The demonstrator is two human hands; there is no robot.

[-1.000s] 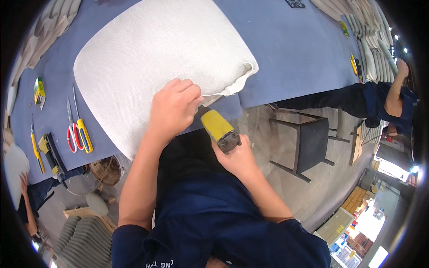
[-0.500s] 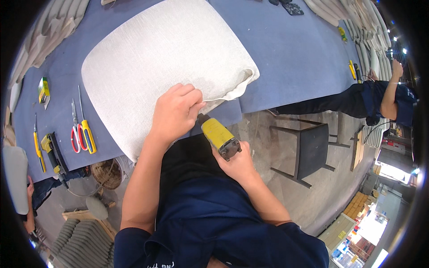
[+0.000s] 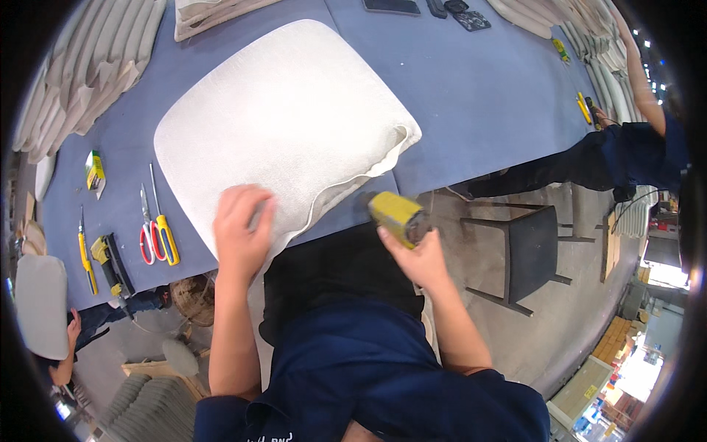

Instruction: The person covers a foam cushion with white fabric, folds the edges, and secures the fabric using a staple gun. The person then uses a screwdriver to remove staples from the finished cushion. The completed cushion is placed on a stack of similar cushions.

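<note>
I think they're fixing that white cloth cushion (image 3: pixel 283 110), left grip (image 3: pixel 241 228) loose, right grip (image 3: pixel 423 259) clutching a yellow-and-black tool (image 3: pixel 398 216), and the floppy edge (image 3: pixel 380 169) needs pinching next.

The left hand (image 3: pixel 241 227) curls loosely while the right hand (image 3: pixel 421 259) grips.

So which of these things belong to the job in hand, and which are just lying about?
Seemingly in the job:
pale cushion, its near cloth edge loose, left hand at it
chunky yellow tool, held in the right hand

Apparently just lying about, within view:
scissors
screwdriver
slim yellow tool
black-and-yellow tool
small box
dark chair
</note>
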